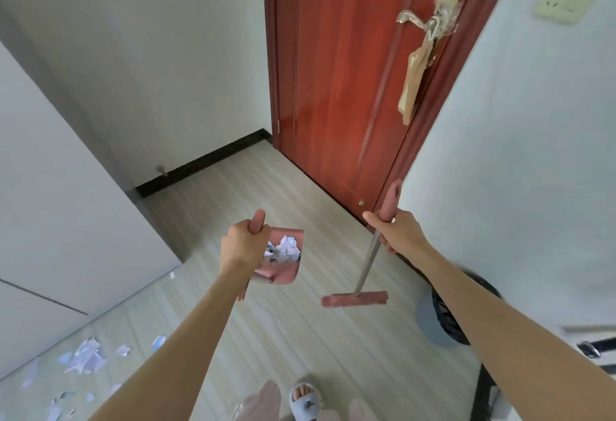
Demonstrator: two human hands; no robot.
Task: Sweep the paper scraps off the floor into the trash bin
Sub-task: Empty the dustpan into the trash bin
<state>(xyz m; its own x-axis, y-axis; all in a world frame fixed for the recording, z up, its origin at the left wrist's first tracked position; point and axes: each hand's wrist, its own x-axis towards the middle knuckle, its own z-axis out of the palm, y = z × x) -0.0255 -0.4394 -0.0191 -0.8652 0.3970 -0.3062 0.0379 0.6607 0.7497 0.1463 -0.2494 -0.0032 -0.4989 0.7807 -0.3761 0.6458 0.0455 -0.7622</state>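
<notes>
My right forearm hides most of the trash bin (pixel 430 327); beyond it, the blurred broom head (pixel 355 299) shows no bristles.

We hold both bare arms stretched forward and down, well apart. Our left hand (pixel 241 245) is curled in a fist round the pink dustpan handle (pixel 257 222), thumb side uppermost, knuckles turned outward to the left of that handle. Our right hand (pixel 396 232), off to the right of that handle and level with it, grips a pole, fingers wrapped beneath it and thumb pointing left. One slippered foot (pixel 306 402) shows below, between our forearms.
</notes>
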